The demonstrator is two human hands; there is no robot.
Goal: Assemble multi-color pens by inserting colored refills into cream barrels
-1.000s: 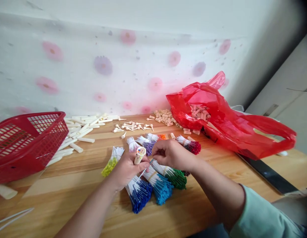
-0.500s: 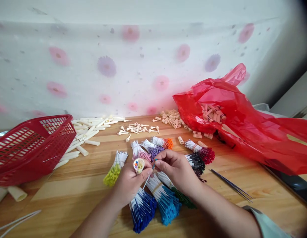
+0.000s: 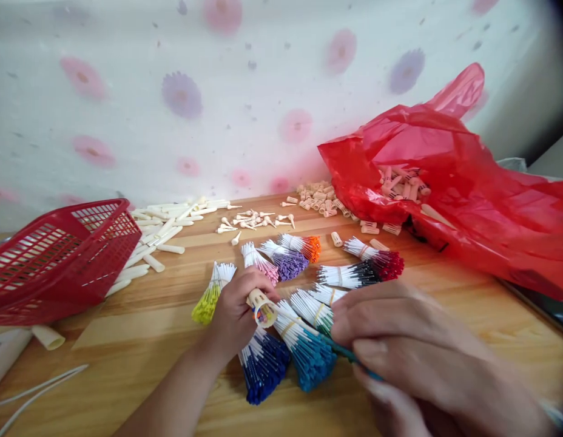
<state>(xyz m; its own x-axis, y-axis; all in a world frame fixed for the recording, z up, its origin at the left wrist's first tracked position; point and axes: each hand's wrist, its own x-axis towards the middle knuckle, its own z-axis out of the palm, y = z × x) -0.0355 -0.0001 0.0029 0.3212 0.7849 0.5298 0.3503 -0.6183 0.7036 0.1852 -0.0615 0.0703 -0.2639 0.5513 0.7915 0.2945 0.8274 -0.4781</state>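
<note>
My left hand (image 3: 240, 301) is closed round a cream slotted tube (image 3: 262, 308), whose open end faces me and shows small coloured tips inside. Large and blurred at the right, my right hand (image 3: 413, 352) pinches a thin stick with a blue tip (image 3: 343, 350); its white end points toward the tube. Beneath and between the hands lie a light-blue-tipped bundle (image 3: 311, 358) and a dark blue one (image 3: 264, 367). A yellow bundle (image 3: 213, 294) is left of my left hand. Pink, purple (image 3: 288, 262) and orange bundles lie behind.
A red basket (image 3: 58, 261) stands at the left beside cream tapered tubes (image 3: 165, 233). Small pegs (image 3: 252, 220) lie at the back. A red plastic bag (image 3: 445, 158) holding small parts is at the right, near dark red (image 3: 381, 260) and black bundles.
My right hand has moved away from the left, toward the camera and right, with the blue-tipped stick. The tube in my left hand has tilted. The view has shifted downward.
</note>
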